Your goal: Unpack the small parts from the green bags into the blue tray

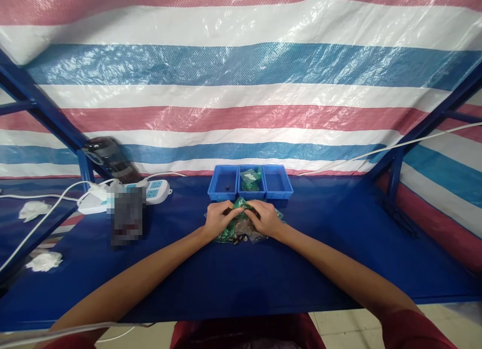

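Observation:
Both my hands are at a green plastic bag (241, 204) in the middle of the blue table. My left hand (219, 219) pinches the bag's left side between thumb and fingers. My right hand (264, 218) grips its right side, close to the left one. Below and around the hands lie more green and clear plastic bags (251, 229). Several small metal-looking parts (241, 238) are at their front edge, too small to name. Just behind the hands stand three blue bins in a row: the left bin (213, 189), the middle bin (251, 195) and the right bin (279, 194).
The middle bin holds a green bag (250, 178) with white pieces; the left one holds a small dark piece (227, 188). Leftward are a white power strip (160, 192), a pixelated dark object (128, 216), a dark bottle (112, 158) and crumpled tissues (44, 261). A striped sheet (241, 95) hangs behind.

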A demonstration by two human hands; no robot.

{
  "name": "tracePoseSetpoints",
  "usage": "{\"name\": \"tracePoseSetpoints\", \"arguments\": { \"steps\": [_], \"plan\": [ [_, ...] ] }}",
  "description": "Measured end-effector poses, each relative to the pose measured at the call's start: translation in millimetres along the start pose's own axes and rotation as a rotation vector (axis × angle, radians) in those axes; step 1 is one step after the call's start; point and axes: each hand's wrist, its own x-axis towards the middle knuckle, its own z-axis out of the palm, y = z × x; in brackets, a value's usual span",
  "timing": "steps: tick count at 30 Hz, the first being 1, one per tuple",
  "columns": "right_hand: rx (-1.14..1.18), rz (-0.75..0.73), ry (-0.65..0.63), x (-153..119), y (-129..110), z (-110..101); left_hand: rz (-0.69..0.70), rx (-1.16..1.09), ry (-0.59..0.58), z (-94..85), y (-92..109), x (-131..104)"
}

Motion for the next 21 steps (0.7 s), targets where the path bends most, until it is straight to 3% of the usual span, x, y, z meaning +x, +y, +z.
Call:
{"name": "tracePoseSetpoints", "arguments": {
  "steps": [9,21],
  "plan": [
    [0.053,0.026,0.069,1.9,0.3,-4.5,-0.121,-0.037,-0.103,-1.0,-1.4,0.2],
    [0.028,-0.056,0.049,0.3,2.1,-3.2,0.035,0.008,-0.026,-1.2,0.7,1.7]
  ]
}}
